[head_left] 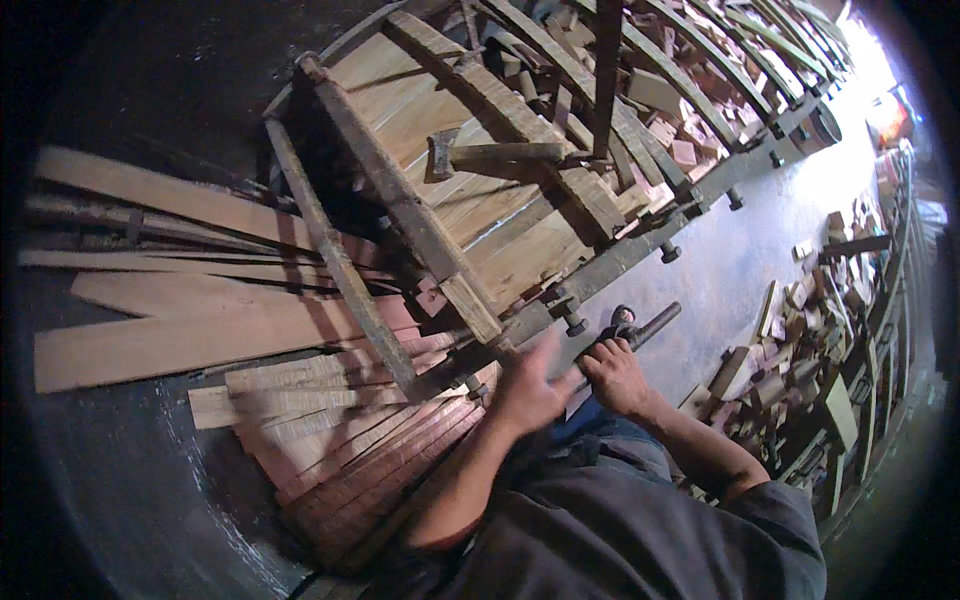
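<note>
My right hand (615, 375) is closed around a dark, round rod (657, 324) that sticks out beyond its fingers, up and to the right. What its lower end joins is hidden by the hand. Just to the left, my left hand (538, 388) is smeared by motion beside the near metal rail (532, 322) of a clamping frame; its fingers are hard to read. In that frame lies a panel of pale boards (440, 105) side by side, with thick wooden bars (495, 95) across them. A hammer (505, 152) with a wooden handle rests on top.
Long planks (190, 330) and a fanned stack of strips (370, 455) lie at the left. Bolts (670, 250) jut from the rail. Offcuts (665, 95) fill the slatted rack behind, and another heap of scrap wood (780, 375) lies on the right.
</note>
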